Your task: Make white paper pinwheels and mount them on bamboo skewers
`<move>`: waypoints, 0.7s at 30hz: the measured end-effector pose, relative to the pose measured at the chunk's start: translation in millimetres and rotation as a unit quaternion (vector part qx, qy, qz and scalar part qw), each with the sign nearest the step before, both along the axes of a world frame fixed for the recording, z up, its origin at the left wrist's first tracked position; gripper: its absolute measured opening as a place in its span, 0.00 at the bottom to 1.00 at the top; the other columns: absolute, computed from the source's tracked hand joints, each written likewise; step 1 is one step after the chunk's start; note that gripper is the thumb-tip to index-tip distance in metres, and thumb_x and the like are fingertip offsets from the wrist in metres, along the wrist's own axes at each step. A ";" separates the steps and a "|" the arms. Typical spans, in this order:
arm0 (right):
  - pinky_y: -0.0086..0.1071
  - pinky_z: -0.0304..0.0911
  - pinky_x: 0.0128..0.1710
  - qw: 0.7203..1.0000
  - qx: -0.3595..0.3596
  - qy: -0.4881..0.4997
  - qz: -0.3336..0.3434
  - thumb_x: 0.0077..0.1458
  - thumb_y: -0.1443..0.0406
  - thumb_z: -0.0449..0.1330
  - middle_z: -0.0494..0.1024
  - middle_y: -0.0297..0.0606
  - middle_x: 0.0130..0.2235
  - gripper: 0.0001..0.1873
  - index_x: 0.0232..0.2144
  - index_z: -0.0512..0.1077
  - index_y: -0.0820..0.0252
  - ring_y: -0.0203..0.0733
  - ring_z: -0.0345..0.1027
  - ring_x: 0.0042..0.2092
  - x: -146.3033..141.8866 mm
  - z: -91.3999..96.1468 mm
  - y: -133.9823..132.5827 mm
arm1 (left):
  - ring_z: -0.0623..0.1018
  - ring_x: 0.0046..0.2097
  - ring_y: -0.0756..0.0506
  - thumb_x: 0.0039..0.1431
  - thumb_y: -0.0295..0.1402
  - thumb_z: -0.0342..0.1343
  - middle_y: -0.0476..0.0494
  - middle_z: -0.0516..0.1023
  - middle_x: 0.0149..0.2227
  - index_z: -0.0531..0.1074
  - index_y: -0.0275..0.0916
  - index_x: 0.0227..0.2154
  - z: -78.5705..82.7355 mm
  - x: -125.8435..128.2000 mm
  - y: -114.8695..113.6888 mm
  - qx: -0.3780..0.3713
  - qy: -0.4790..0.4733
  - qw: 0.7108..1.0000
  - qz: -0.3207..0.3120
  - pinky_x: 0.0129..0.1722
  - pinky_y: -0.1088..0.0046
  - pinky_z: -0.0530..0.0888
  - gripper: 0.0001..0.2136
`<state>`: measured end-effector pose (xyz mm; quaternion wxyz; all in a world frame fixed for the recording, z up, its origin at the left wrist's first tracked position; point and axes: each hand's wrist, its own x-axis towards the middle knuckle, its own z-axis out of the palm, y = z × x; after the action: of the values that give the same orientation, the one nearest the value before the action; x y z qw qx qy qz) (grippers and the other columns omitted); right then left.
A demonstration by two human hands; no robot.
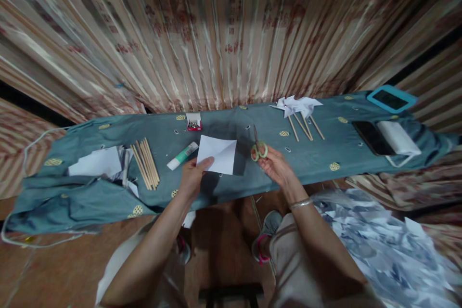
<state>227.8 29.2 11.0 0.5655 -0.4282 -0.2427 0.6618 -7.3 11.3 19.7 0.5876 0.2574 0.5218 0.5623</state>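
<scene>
- Cloth-covered table: a paper stack and loose wooden sticks lie on the left side. A glue tube lies just beside the left hand; an open box of small metal pieces sits beyond it.
- Right side: paper pinwheels, then a dark phone. A curtain hangs behind.
- Left hand: closed on the near left corner of a white sheet, thumb on top, fingertips hidden. The sheet is over mid-table.
- Right hand: fingers curled round the handles of scissors, blades toward the curtain.
- Pose: both forearms reach forward, hands apart; a bracelet circles the right wrist.
</scene>
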 end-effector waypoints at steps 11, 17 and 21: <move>0.25 0.69 0.33 0.998 0.015 0.051 0.013 0.32 0.58 0.76 0.78 0.27 0.29 0.28 0.38 0.74 0.54 0.33 0.73 0.32 -42.2 9.2 -5.9 | 0.78 0.29 0.45 0.27 0.39 0.74 0.40 0.82 0.29 0.79 0.31 0.27 -11.5 -10.8 -7.8 -0.033 0.015 0.999 -0.027 0.33 0.70 0.74 0.22; 0.25 0.62 0.28 0.997 -0.005 -0.072 0.005 0.23 0.67 0.77 0.73 0.22 0.24 0.36 0.40 0.72 0.56 0.31 0.65 0.26 -59.6 14.7 -6.2 | 0.77 0.28 0.47 0.28 0.39 0.74 0.41 0.82 0.27 0.80 0.32 0.26 -10.2 -10.8 -10.7 -0.033 0.029 0.997 -0.068 0.32 0.72 0.74 0.20; 0.27 0.61 0.29 0.995 -0.002 -0.092 -0.023 0.23 0.61 0.76 0.71 0.23 0.23 0.32 0.36 0.73 0.57 0.32 0.64 0.26 -62.1 13.7 -1.4 | 0.81 0.34 0.44 0.32 0.40 0.74 0.38 0.83 0.33 0.79 0.32 0.29 -5.4 -5.8 -13.1 -0.028 -0.052 0.996 -0.074 0.37 0.69 0.77 0.20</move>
<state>165.7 27.8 24.8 0.5549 -0.4939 -0.2831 0.6066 -13.1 -1.8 14.3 0.6608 0.2493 0.4856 0.5151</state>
